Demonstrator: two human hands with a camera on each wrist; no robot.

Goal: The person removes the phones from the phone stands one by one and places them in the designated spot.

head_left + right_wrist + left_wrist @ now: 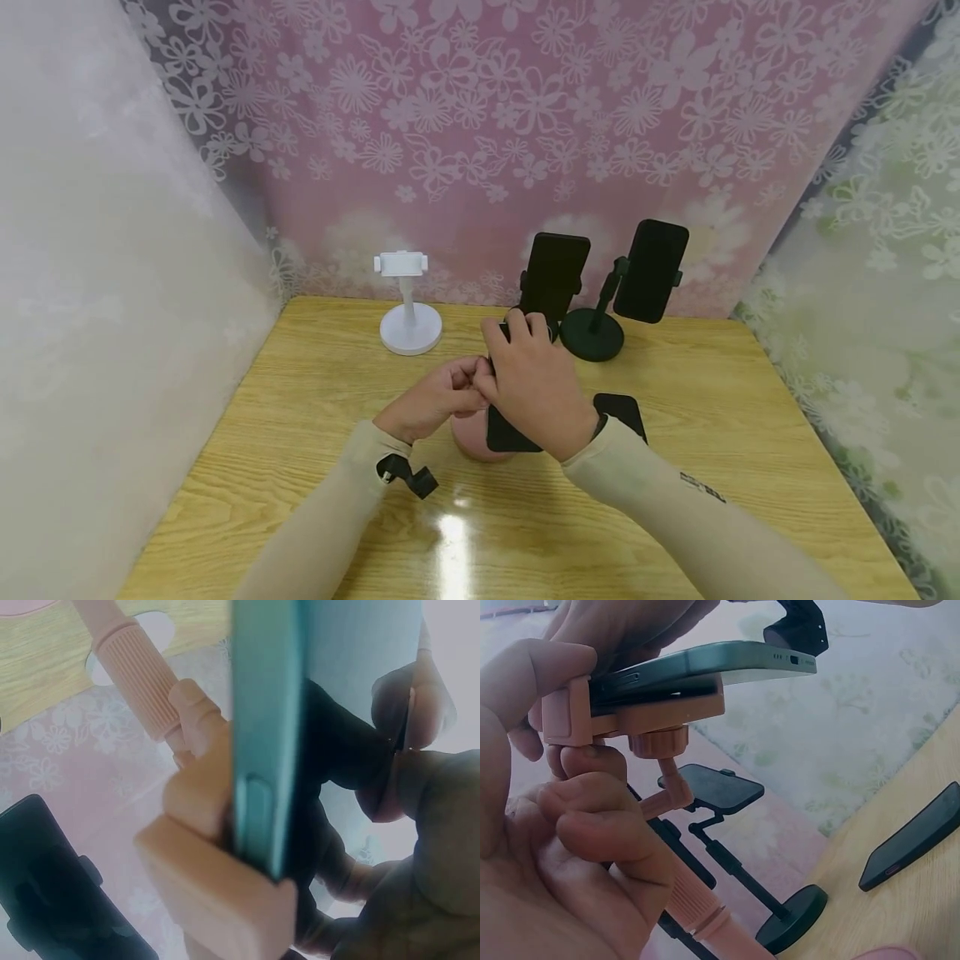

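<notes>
A pink phone stand, its round base [472,439] low between the hands, carries a clamp [667,712] with a green-edged phone [705,666] lying in it, tilted. My left hand [438,398] pinches the end of the clamp between thumb and curled fingers. Over the phone lies my right hand [536,383], its fingers bent across the dark face and far edge. In the right wrist view the phone's side [266,727] sits against the pink clamp end [217,889], and right-hand fingers [442,795] touch the screen. The right palm hides much of the phone.
At the back left stands a white phone stand [410,327]. Two black stands hold upright phones, one phone [555,275] behind my right hand and another phone [651,271] farther right. A loose black phone [621,407] lies on the wooden table [300,433] beside the right wrist.
</notes>
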